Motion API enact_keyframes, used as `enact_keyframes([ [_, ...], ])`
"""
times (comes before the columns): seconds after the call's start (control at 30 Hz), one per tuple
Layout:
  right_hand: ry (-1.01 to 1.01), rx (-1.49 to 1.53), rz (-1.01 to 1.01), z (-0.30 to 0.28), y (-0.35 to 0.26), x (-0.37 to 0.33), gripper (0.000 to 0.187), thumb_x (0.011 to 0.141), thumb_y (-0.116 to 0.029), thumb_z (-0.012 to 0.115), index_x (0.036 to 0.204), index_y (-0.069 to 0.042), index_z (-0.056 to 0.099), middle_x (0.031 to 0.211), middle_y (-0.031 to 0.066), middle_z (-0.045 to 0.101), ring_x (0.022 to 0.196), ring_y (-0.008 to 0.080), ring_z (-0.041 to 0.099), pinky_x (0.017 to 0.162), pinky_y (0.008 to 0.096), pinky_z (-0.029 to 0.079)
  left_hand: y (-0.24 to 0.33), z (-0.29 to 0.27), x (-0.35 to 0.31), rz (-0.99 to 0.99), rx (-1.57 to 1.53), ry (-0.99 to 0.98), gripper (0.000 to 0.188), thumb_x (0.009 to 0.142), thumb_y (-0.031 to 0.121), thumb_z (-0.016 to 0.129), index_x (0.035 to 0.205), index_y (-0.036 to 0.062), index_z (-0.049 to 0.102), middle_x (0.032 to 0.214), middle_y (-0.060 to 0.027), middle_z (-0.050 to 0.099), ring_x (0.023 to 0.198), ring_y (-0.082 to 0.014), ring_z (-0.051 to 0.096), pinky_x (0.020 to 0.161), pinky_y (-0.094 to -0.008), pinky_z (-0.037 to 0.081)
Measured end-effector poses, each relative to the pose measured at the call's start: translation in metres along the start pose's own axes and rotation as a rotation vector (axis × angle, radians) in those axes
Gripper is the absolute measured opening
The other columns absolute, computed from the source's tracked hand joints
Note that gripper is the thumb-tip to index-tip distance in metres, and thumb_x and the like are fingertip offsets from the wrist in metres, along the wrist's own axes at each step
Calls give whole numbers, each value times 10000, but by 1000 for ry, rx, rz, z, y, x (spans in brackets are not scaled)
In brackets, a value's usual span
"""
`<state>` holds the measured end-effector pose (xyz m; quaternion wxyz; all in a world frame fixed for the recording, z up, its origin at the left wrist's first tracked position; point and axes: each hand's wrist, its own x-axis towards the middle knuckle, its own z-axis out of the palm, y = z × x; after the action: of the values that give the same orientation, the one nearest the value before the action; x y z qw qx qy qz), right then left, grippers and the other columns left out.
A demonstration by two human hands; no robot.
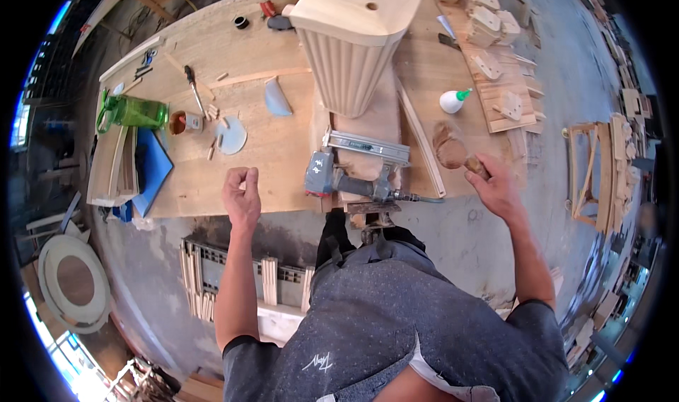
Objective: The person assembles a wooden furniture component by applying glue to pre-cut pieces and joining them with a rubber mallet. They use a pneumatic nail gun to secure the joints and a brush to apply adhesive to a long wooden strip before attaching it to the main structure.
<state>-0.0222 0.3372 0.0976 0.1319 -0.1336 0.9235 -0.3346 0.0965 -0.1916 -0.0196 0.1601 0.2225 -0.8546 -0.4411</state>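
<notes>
Wooden mallet (450,147), brown and with a rounded head, is at the right part of the pale wooden workbench (283,168). On the left, several short, pale wooden dowels (213,110) lie on this bench. Nearer to the person, the left hand (242,197) has its fingers curled and its thumb close to the forefinger; one cannot tell whether something small is pinched there. In the middle, a grey and silver air tool (357,186) lies before a tall, pale, fluted wooden piece (343,80), so a good stroke should avoid both. Farther right, a small white bottle with a green tip (450,102) stands near the mallet head and deserves some room. The right hand (496,186) holds the mallet by its handle; probably a firm grip with a loose wrist gives better control.
</notes>
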Motion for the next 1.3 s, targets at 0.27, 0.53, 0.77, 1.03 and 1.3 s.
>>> enact_keyframes([
  [0.27,126,-452,71,71,117,28,394,950,-140,725,1331,-44,690,1143,207,716,1072,435,680,924,532,547,-5,42,-22,-190,79,-414,569,947,338,852,1326,-35,651,1201,-176,718,1106,-267,703,965,-394,562],
  [0.53,-336,-246,-411,197,-89,48,546,918,-230,755,1401,-63,563,1198,221,688,1209,429,655,1023,544,528,13,97,-25,-444,-112,-603,708,963,401,827,1380,-113,577,1095,-189,769,971,-263,766,862,-377,610],
  [0.77,-484,-242,-190,201,-108,70,528,914,-166,727,1355,0,489,1165,292,717,1074,500,707,912,571,566,57,75,-10,-568,-352,-708,600,1005,438,782,1248,-80,601,1001,-99,725,862,-179,717,778,-331,587],
  [1.03,-389,-158,-47,7,-156,31,517,911,-341,796,1294,-16,670,1029,219,761,997,417,749,931,495,576,160,6,67,471,-136,-58,1063,742,403,992,1577,19,457,1425,-202,540,1322,-334,527,1057,-459,509],
  [1.3,-2,229,-23,-149,-261,3,632,883,-332,862,1334,32,609,766,62,654,602,133,634,566,280,511,276,5,187,1230,132,-261,1051,668,475,994,1588,187,574,1744,-128,372,1613,-359,331,1277,-540,404],
])
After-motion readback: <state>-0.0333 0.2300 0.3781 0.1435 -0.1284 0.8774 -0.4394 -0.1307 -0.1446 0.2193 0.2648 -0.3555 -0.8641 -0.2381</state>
